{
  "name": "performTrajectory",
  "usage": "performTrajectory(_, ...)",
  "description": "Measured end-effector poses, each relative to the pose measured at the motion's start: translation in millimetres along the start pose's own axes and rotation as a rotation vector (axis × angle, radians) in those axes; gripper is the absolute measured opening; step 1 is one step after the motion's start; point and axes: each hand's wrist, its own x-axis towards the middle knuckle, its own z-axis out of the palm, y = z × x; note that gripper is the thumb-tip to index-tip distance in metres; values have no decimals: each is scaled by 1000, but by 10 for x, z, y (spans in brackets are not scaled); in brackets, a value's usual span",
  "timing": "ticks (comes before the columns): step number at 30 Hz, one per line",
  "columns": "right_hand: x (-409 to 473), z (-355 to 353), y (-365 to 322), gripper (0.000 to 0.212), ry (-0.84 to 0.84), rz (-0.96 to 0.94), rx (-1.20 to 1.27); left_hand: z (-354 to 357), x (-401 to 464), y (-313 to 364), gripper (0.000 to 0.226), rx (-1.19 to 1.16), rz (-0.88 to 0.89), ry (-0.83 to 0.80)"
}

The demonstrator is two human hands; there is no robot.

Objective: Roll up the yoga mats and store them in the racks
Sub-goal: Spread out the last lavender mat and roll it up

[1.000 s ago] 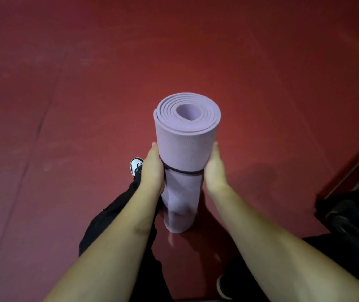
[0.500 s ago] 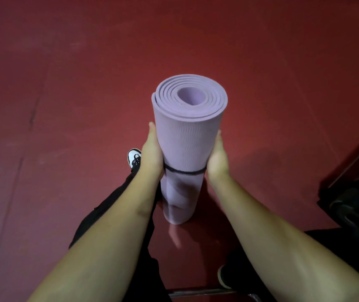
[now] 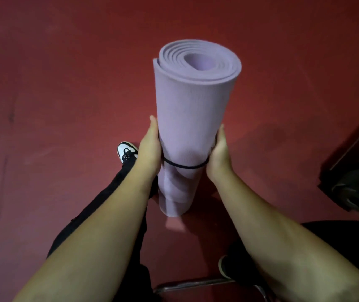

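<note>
Your left hand (image 3: pixel 149 149) and right hand (image 3: pixel 219 155) clasp the rolled purple mat (image 3: pixel 193 110) from either side at its black band (image 3: pixel 185 166), holding it upright above the red floor (image 3: pixel 65 83).

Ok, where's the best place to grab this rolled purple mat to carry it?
Grip the purple mat around its lower half near the black band, one palm from each side. It stands upright, and the band probably keeps the roll tight there.
</note>
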Motion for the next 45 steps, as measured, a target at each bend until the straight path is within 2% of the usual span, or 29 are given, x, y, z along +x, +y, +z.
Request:
performTrajectory(3, 93, -156, 239, 41, 75, 82, -271, -37, 159, -268, 81, 90, -109, -27)
performTrajectory(6, 141, -376, 457, 41, 79, 166, -559, -156, 363, -597, 62, 134, -203, 94)
performTrajectory(9, 198, -469, 628, 49, 184, 241, -389, -249, 454, -895, 74, 116, -300, 168)
performTrajectory(12, 226, -425, 644, 55, 116, 410, -5, -183, 424, -882, 77, 128, -355, 179)
performTrajectory(14, 266, -396, 558, 64, 123, 427, 149, -29, 353, -737, 80, 138, -315, 121)
performTrajectory(17, 278, -309, 185, 76, 87, 364, 97, 234, 232, -403, 86, 168, -196, 20)
performTrajectory(20, 237, -315, -595, 82, 7, 279, -46, 454, 38, 125, 92, 280, -10, -45)
performTrajectory(23, 47, -508, -1325, 82, -104, 102, -40, 596, -305, 558, 80, 308, 204, -201)
performTrajectory(25, -307, -703, -1441, 84, -115, -4, -106, 696, -611, 654, 85, 396, 221, -327)
performTrajectory(27, -624, -839, -1293, 91, -168, -6, -133, 868, -882, 600, 88, 513, 244, -409)
performTrajectory(28, -750, -892, -1272, 95, -166, -22, -119, 980, -1010, 592, 83, 550, 265, -419)
performTrajectory(30, -980, -1020, -1390, 87, -90, -103, -109, 1195, -1275, 625, 74, 582, 290, -381)
performTrajectory(32, -1176, -1183, -1608, 76, -41, -145, -98, 1391, -1518, 706, 79, 630, 296, -374)
performTrajectory(35, -1517, -1446, -1905, 85, -9, -166, -57, 1695, -1935, 817, 81, 689, 325, -426)
performTrajectory(37, -1733, -1606, -2114, 77, 4, -193, -21, 1910, -2170, 892, 80, 697, 370, -447)
performTrajectory(40, -2035, -1868, -2518, 53, 22, -261, 15, 2252, -2530, 1010, 68, 625, 424, -518)
performTrajectory(43, -2269, -2258, -3002, 57, 21, -314, 75, 2674, -2900, 1019, 54, 423, 300, -764)
performTrajectory(45, -2385, -2568, -3304, 59, 27, -334, 120, 2976, -3126, 969, 57, 308, 181, -924)
